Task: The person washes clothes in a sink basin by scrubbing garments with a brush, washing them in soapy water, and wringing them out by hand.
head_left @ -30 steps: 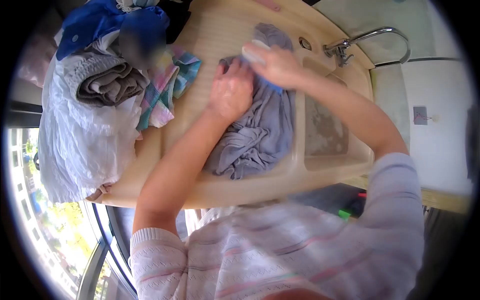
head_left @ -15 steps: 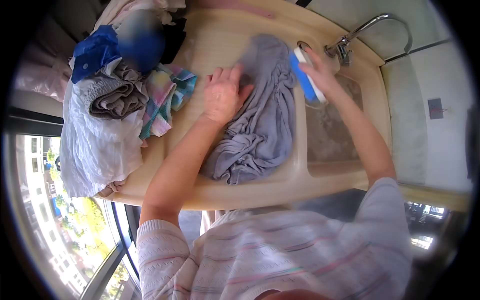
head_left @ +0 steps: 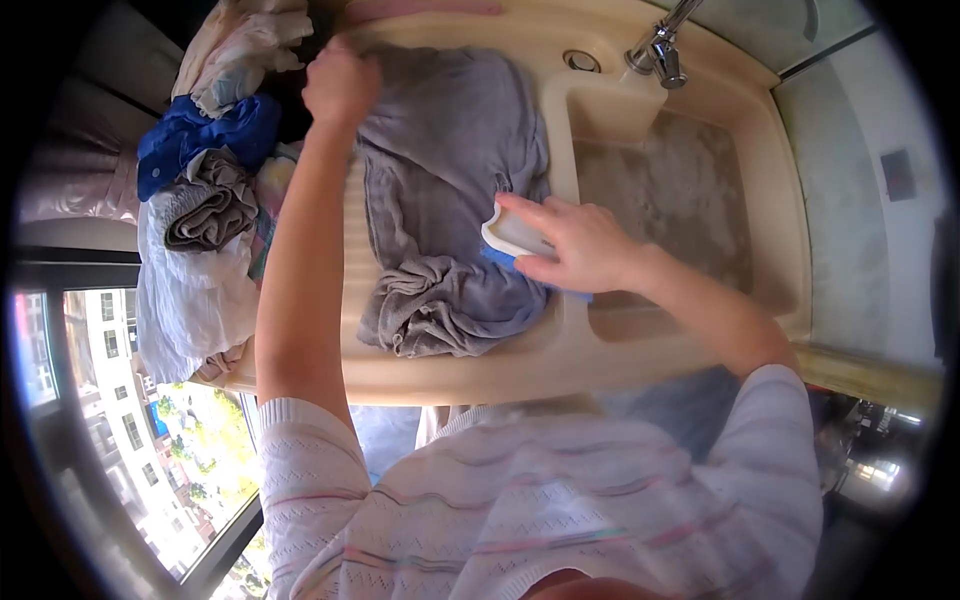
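Note:
A wet grey cloth (head_left: 450, 130) lies spread on the ribbed washboard side of the cream sink, its lower end bunched in folds. My left hand (head_left: 342, 82) is closed on the cloth's upper left corner; its fingertips are partly hidden. In my right hand (head_left: 585, 245) is a scrubbing brush (head_left: 515, 235) with a white back and blue bristles. The brush is over the cloth's right edge, bristles down, beside the basin. Whether the bristles press on the cloth I cannot tell.
Right of the cloth, the sink basin (head_left: 690, 190) holds cloudy water below a chrome tap (head_left: 660, 55). A round drain fitting (head_left: 581, 61) sits in the sink top. Piled laundry (head_left: 205, 260) covers the left end, with a blue garment (head_left: 205, 140) in it, near a window.
My left hand has moved up and left, and the grey cloth is spread wider. My right hand has brought the brush down and left, from above the basin edge to the cloth.

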